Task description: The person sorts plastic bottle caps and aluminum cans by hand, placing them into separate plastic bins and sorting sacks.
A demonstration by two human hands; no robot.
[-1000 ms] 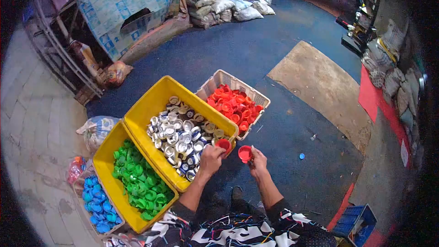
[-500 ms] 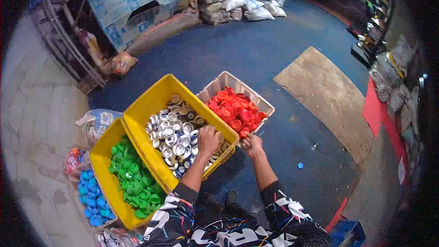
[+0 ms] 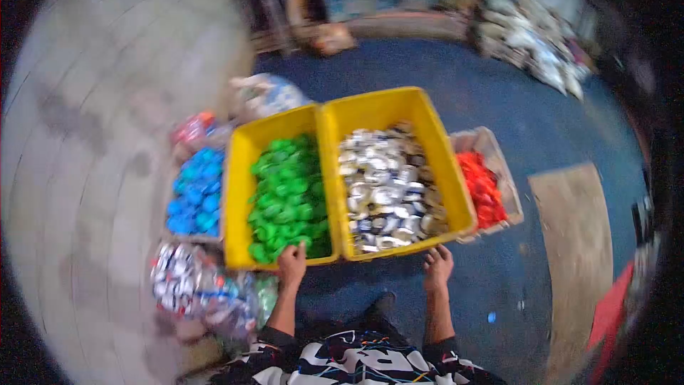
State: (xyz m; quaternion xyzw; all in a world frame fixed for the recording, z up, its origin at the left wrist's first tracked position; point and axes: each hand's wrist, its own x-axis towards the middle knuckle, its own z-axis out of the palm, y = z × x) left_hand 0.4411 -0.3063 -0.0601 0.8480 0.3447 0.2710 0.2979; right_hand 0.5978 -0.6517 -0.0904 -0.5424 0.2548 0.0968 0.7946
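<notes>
Two yellow crates stand side by side: the left crate (image 3: 239, 171) holds green caps (image 3: 285, 199), the right crate (image 3: 445, 164) holds white and silvery caps (image 3: 388, 192). My left hand (image 3: 292, 265) is at the front rim of the green caps' crate, its fingers curled together. My right hand (image 3: 438, 267) is just in front of the right crate's front rim, near its right corner, fingers also curled. Blur hides what, if anything, either hand holds. Red caps (image 3: 481, 189) lie in a pale crate (image 3: 504, 171) on the right.
Blue caps (image 3: 196, 192) fill a crate at the left, with plastic bags of mixed items (image 3: 221, 296) in front. A white-and-blue sack (image 3: 267, 96) lies behind. A brown board (image 3: 576, 257) lies on the right floor; piled sacks (image 3: 531, 36) stand at the back.
The view has turned left, shifting the crates rightward. My left hand has moved from above the white caps to the green crate's rim; my right hand has left the red caps.
</notes>
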